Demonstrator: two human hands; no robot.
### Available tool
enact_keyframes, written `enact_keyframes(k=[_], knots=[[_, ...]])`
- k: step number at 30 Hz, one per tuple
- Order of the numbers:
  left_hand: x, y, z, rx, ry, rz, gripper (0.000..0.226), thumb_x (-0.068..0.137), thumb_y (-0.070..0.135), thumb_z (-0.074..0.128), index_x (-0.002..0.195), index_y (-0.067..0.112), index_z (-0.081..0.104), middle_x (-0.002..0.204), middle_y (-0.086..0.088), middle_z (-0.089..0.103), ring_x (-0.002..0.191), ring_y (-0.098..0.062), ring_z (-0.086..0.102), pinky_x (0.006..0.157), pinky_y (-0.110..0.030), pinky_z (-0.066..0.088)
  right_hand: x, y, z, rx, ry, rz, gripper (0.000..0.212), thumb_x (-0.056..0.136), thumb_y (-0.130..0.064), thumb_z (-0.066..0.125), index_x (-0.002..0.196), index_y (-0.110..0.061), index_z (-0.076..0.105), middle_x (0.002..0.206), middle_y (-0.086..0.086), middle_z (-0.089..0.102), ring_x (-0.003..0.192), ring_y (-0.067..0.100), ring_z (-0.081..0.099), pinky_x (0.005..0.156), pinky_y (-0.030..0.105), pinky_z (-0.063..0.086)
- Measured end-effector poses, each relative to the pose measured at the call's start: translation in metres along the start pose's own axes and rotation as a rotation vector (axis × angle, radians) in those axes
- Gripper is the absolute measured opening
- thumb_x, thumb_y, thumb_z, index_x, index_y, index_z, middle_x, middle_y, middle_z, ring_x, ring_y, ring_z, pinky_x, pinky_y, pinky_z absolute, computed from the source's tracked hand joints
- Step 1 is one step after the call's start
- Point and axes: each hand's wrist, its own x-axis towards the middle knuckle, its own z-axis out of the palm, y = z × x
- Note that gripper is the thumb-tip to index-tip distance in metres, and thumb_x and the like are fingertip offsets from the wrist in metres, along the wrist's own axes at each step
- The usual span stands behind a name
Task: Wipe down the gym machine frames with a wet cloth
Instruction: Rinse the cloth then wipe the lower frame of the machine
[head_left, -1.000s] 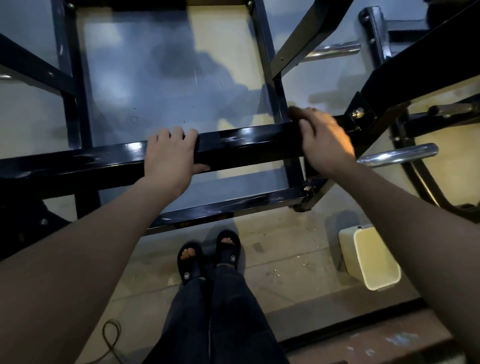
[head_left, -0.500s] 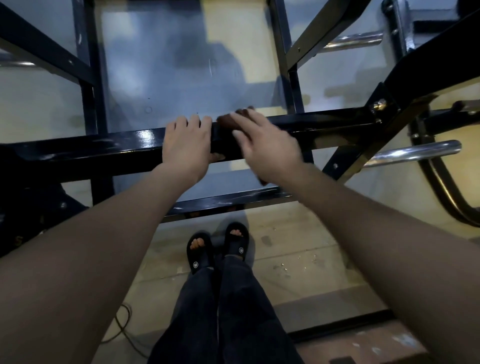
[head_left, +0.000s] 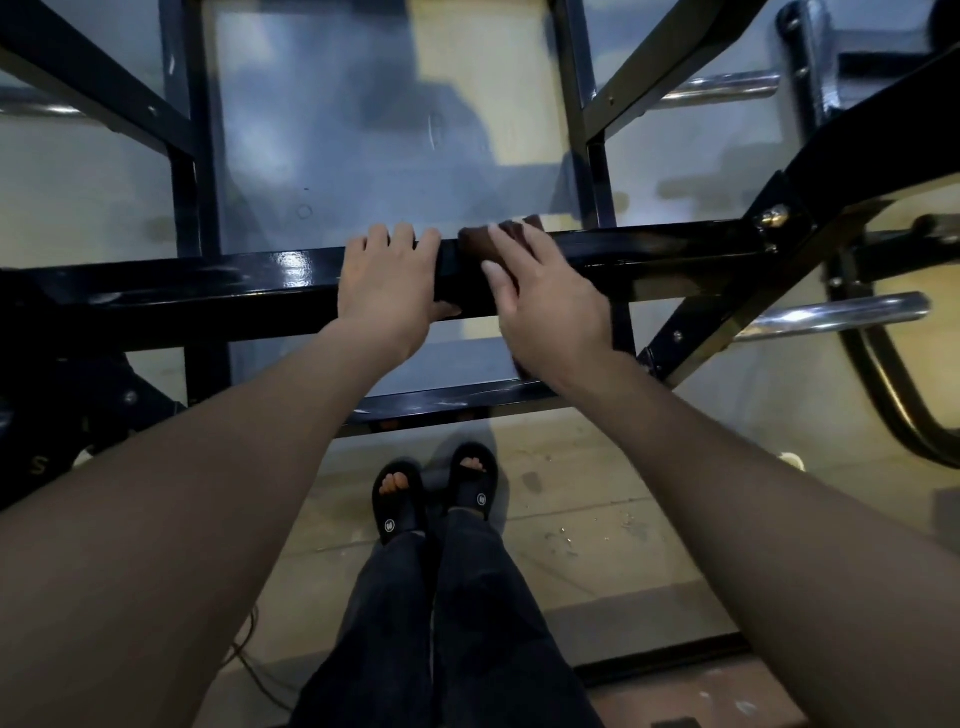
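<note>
**gymrat_99:** ok, starting closest to the camera, what's there?

**mopguy:** Right at the bottom there's a pair of dark trouser legs, then two feet in black slide sandals on a pale floor. A thin cable snakes across the floor at lower left. Both bare forearms reach up and away from the camera.

**gymrat_99:** and the hands?

**mopguy:** Both are on the same glossy black crossbar of the machine frame. The left hand has its fingers curled over the top of the bar with the thumb tucked under the near edge, so it's gripping the bar. The right hand is just beside it, nearly touching, fingers fairly straight and spread, palm pressing a dark brownish cloth flat onto the bar. The cloth pokes out past the fingertips and sits between the two hands; a bit of it seems to hang down below the wrist too, but that part is blurry.

**gymrat_99:** further back?

**mopguy:** A lower black rail sits under the crossbar, black uprights rise behind it, and a diagonal brace with a brass bolt is to the right. Chrome pegs stick out on the right, and there's a greyish wall behind it all.
</note>
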Motion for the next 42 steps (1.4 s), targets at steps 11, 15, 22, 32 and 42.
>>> enact_keyframes(k=[11,15,22,32,42], knots=[[-0.001,-0.006,0.008,0.065,0.038,0.039,0.070,0.088,0.069,0.059,0.128,0.014,0.044,0.118,-0.011,0.053,0.107,-0.032,0.048,0.093,-0.042,0.037,0.005,0.027,-0.012,0.140,0.147,0.347,0.048,0.111,-0.042,0.037,0.157,-0.028,0.042,0.164,-0.001,0.034,0.128,0.028,0.057,0.095,0.032,0.045],[0.003,-0.007,0.004,0.021,0.022,0.033,0.074,0.082,0.070,0.066,0.126,0.014,0.047,0.116,-0.013,0.056,0.108,-0.036,0.051,0.091,-0.045,0.039,-0.004,0.013,-0.007,0.010,-0.002,-0.076,0.048,0.110,-0.046,0.040,0.157,-0.037,0.041,0.165,-0.011,0.034,0.117,0.028,0.065,0.087,0.040,0.055],[0.014,0.000,-0.012,0.102,-0.096,0.020,0.086,0.075,0.089,0.053,0.116,0.014,0.047,0.106,-0.012,0.060,0.099,-0.034,0.052,0.083,-0.042,0.038,0.016,0.136,-0.057,-0.044,0.108,0.442,0.049,0.110,-0.047,0.036,0.158,-0.037,0.037,0.166,-0.005,0.033,0.144,0.028,0.045,0.113,0.046,0.040],[0.030,0.013,-0.011,-0.004,-0.105,0.017,0.076,0.072,0.086,0.063,0.099,0.017,0.047,0.098,-0.011,0.066,0.088,-0.035,0.062,0.066,-0.036,0.037,0.009,0.077,-0.036,-0.018,-0.080,-0.218,0.048,0.109,-0.049,0.039,0.157,-0.042,0.037,0.164,-0.012,0.035,0.122,0.027,0.064,0.089,0.047,0.059],[0.023,0.016,-0.002,0.049,-0.040,0.009,0.077,0.072,0.085,0.060,0.090,0.013,0.039,0.082,-0.010,0.051,0.077,-0.030,0.048,0.067,-0.037,0.033,-0.007,0.084,-0.026,0.141,0.219,0.383,0.047,0.111,-0.040,0.037,0.157,-0.028,0.042,0.164,-0.003,0.036,0.129,0.022,0.058,0.097,0.025,0.044]])
